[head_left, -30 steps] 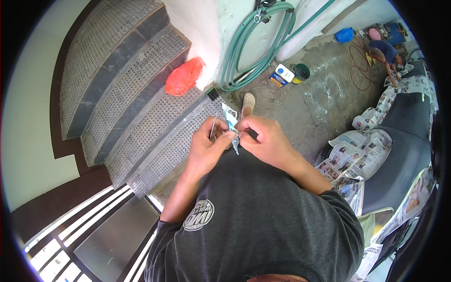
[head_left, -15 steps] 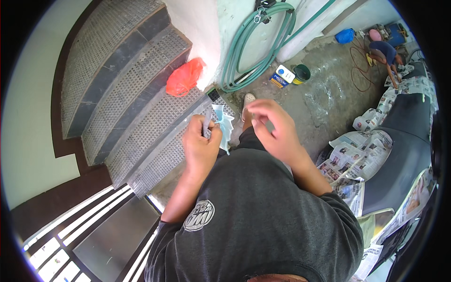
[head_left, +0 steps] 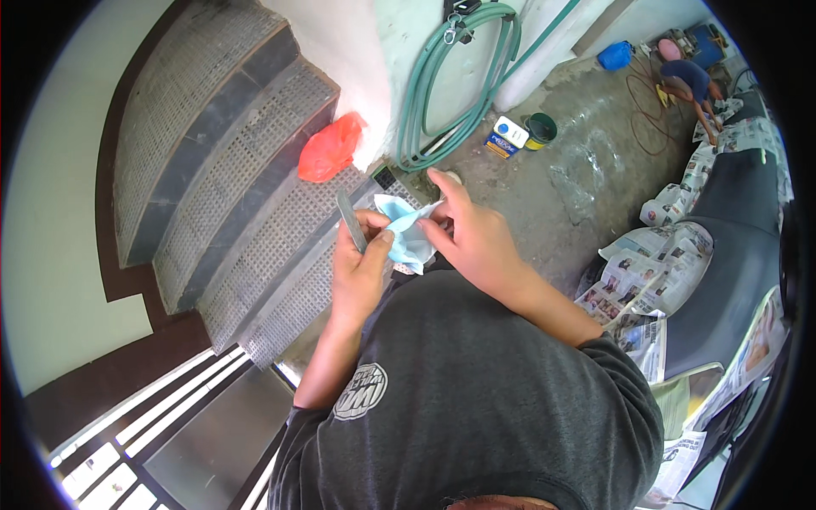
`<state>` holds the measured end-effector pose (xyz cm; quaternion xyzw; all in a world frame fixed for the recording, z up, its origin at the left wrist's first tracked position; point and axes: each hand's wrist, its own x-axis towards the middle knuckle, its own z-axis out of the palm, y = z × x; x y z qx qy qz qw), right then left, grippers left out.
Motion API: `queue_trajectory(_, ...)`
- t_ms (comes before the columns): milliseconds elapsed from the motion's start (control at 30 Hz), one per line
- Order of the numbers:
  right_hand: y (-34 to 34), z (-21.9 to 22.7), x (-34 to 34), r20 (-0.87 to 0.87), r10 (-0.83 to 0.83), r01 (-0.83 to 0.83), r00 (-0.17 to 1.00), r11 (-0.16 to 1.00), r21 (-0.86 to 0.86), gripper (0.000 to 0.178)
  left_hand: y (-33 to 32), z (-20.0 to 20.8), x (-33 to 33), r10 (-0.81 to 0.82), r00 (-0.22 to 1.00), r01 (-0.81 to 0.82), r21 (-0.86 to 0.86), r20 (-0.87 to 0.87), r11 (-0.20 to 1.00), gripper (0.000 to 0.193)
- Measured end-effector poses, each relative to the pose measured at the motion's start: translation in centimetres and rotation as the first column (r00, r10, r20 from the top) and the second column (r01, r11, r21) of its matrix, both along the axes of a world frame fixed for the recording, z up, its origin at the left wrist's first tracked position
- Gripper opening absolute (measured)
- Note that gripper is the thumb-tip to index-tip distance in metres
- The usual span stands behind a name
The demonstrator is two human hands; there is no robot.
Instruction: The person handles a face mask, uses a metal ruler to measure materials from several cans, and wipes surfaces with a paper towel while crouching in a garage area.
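Observation:
In front of my chest, my left hand (head_left: pixel 364 259) is closed round a flat grey strip (head_left: pixel 349 219) whose kind I cannot make out. Its thumb and fingers also pinch a crumpled, folded light blue and white sheet (head_left: pixel 410 235), thin like paper or cloth. From the other side, my right hand (head_left: pixel 474 240) grips the sheet's edge between thumb and fingers, with the index finger stretched away. Part of the sheet is hidden behind the fingers.
Tiled steps (head_left: pixel 255 195) rise at the left, with a red plastic bag (head_left: pixel 330 151) on one. A green hose (head_left: pixel 414 110) hangs coiled on the wall. A white-and-blue container (head_left: pixel 507 138) and dark bucket (head_left: pixel 541 130) stand ahead. Newspaper-covered car panels (head_left: pixel 671 263) lie right, where another person (head_left: pixel 688 83) bends over.
My right hand has come left and taken hold of the sheet, which is now spread wider between both hands. The grey strip has tilted and shows more.

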<state>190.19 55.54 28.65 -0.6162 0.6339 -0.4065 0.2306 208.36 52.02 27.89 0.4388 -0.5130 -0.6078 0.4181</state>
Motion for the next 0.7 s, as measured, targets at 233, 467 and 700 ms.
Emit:
queue_trajectory(233, -1.3, -0.4, -1.4, -0.199, 0.021, -0.05, 0.98, 0.989, -0.14, 0.014, 1.0, -1.4, 0.0, -0.014, 0.974, 0.077, -0.271, 0.227, 0.96, 0.02)
queue_trajectory(467, -1.2, 0.8, -1.1, -0.433, 0.21, -0.279, 0.876, 0.955, -0.104, 0.011, -0.1, 0.9, -1.5, -0.044, 0.723, 0.242, -0.193, 0.689, 0.951, 0.055)
queue_trajectory(700, -1.0, -0.1, -0.9, -0.414, 0.187, -0.245, 0.891, 0.966, -0.089, 0.01, -0.3, 1.4, -0.8, -0.242, 0.792, 0.337, -0.072, 0.561, 0.939, 0.059)
